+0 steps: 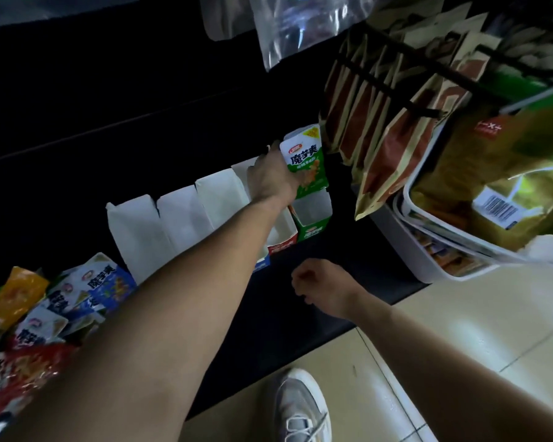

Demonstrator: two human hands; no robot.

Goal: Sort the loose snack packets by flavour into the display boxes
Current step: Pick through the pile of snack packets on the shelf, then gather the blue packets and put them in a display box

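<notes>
Dark tabletop (284, 330) runs along a pale tiled floor (428, 314) and carries a row of display boxes.

Green packet (304, 164): held above the open compartment of the green display box (313, 218), at the right end of the row. Its long axis stands close to upright, with the top edge leaning slightly left and away from the camera. The lower edge points down into the box. The printed face is turned toward the camera.

Left hand (273, 178): its grip is closed on the packet's left edge, with the fingers wrapped behind the packet.

Adjacent boxes: a red display box (281, 242) sits just left of the green one, and a blue display box (261, 266) comes next. Both are partly hidden by the forearm. White box flaps (179, 215) stand upright further left.

Right hand (320, 288): it hovers over the tabletop near its front edge, apart from the boxes. The fingers are curled under, and nothing is visible in the grip.

Loose packets (45, 314): blue, orange and red ones lie heaped at the left end of the tabletop.

Surroundings: brown-and-gold bags (390, 145) hang on hooks to the right of the green box. A white basket (428, 250) of goods sits below them. A grey shoe (300, 406) rests on the floor.
</notes>
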